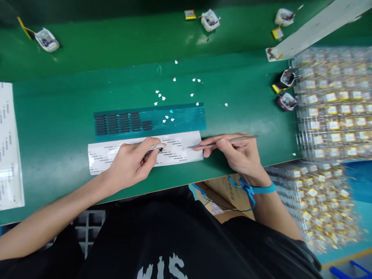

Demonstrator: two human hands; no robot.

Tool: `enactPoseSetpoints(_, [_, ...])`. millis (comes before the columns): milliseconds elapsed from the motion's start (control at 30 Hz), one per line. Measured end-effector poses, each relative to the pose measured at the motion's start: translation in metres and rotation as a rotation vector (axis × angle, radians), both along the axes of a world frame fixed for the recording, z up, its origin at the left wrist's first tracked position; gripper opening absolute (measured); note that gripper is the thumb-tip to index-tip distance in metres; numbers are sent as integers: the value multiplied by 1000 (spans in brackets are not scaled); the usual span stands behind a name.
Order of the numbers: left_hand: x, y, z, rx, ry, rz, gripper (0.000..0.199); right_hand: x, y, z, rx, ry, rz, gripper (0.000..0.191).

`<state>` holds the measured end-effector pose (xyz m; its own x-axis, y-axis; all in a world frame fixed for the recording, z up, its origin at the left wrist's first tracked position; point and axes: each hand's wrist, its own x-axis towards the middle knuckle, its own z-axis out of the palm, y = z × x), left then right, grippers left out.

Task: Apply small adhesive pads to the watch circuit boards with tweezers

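Over a white printed sticker sheet (192, 140), my left hand (135, 159) pinches a small white device housing (158, 147); my fingers hide most of it. From the right, my right hand (238, 153) grips a pair of thin metal tweezers (210, 144) like a pen. Their tips sit at the right part of the sheet, a short way from the housing. Just behind lies a blue film strip (180, 124) with rows of dark narrow pieces (119, 122) on its left half. Several small round white tabs (163, 98) are scattered on the green mat around it.
Stacked clear trays (331, 104) of yellow-edged parts fill the right side. Open housings with batteries lie at the back, such as a white one (209, 20), and a purple one (287, 101) beside the trays. Another white sheet (10, 155) is far left. A cardboard box (226, 190) sits below the edge.
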<state>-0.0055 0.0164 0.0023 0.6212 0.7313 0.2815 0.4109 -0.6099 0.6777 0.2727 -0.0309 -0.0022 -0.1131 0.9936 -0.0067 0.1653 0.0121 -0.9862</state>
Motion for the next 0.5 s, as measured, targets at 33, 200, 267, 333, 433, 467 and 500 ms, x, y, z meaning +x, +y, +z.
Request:
enactPoseSetpoints(33, [0, 0, 0, -15, -13, 2, 14, 1, 1, -1, -5, 45, -34, 25])
enactPoseSetpoints(200, [-4, -1, 12, -293, -123, 66, 23, -17, 8, 8, 87, 146, -216, 17])
enactPoseSetpoints(267, [-6, 2, 19, -438, -198, 89, 26, -35, 11, 19, 154, 184, -238, 15])
enactPoseSetpoints(333, [-9, 5, 24, -547, -261, 77, 29, -55, 15, 28, 194, 196, -240, 17])
enactPoseSetpoints(433, [-11, 8, 26, -662, -322, 36, 35, -80, 20, 32, 175, 198, -138, 19])
enactPoseSetpoints(467, [-11, 8, 26, -684, -343, 24, 36, -86, 22, 31, 158, 201, -98, 22])
enactPoseSetpoints(500, [-10, 7, 25, -700, -367, 13, 36, -91, 24, 30, 144, 204, -67, 24])
